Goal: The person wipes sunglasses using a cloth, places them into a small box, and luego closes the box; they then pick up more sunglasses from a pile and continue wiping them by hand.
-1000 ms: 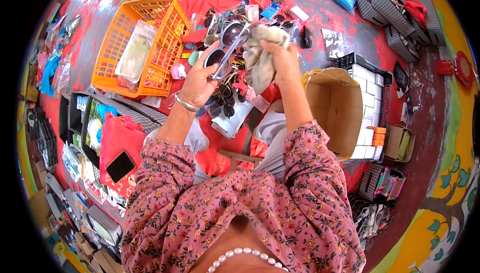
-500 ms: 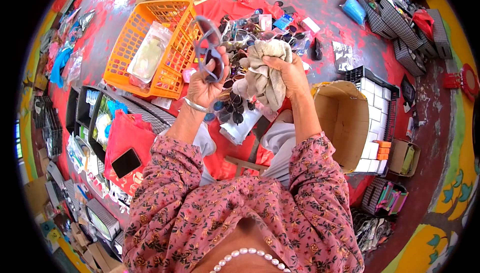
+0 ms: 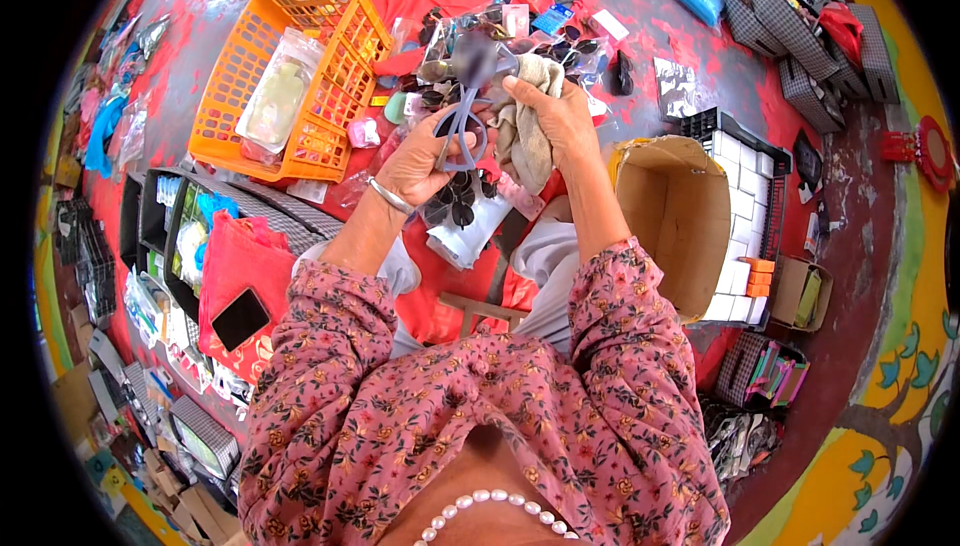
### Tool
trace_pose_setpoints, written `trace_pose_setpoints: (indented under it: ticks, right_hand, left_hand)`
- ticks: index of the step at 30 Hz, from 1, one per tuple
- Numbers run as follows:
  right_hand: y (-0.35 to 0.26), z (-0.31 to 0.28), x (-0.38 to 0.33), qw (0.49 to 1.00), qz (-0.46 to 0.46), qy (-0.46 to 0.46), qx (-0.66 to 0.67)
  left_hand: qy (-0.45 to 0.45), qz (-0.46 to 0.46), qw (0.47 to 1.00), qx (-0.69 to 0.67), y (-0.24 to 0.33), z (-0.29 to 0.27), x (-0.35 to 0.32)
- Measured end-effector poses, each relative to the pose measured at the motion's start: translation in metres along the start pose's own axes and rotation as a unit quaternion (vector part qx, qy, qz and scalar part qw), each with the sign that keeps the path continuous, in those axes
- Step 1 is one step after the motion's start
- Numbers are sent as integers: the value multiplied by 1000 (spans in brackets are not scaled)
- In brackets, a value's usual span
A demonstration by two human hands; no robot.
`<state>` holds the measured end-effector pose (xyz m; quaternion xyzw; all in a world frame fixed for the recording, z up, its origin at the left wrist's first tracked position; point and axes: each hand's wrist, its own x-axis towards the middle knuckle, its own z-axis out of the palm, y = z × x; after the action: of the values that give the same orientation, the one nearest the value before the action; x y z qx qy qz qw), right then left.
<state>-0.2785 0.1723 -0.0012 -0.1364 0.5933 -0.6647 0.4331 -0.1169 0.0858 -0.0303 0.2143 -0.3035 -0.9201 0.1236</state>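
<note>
A pair of sunglasses [image 3: 463, 131] with a blue-grey frame and dark lenses is gripped in my left hand [image 3: 415, 161], one lens near the palm and the other farther up. My right hand [image 3: 560, 121] is closed around a crumpled beige cloth [image 3: 525, 141] and brings it against the right side of the glasses. Beneath and beyond both hands, a heap of loose sunglasses [image 3: 462, 201] and clear wrappers spreads over red cloth. A white packet [image 3: 470, 241] lies just below the heap, between my knees.
An orange plastic basket [image 3: 215, 136] holding a clear-wrapped pack stands at the left. Nearer, a phone [image 3: 240, 320] rests on red fabric. To the right are an open cardboard box [image 3: 668, 236] and a black crate [image 3: 775, 161] of white boxes. Checked boxes [image 3: 790, 31] sit at the far right.
My left hand has turned the sunglasses and moved them rightward, toward the cloth. The right hand has shifted slightly left with the cloth, which now meets the glasses.
</note>
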Motion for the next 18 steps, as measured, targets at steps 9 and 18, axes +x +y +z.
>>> trace_pose_setpoints:
  ticks: [9,18]
  right_hand:
    - [-2,4,-6,906,-123,119,-386]
    - [7,13,-11,830,-212,136,-498]
  left_hand:
    - [0,32,987,157,1,22,-8]
    - [89,42,992,77,-3,14,-1]
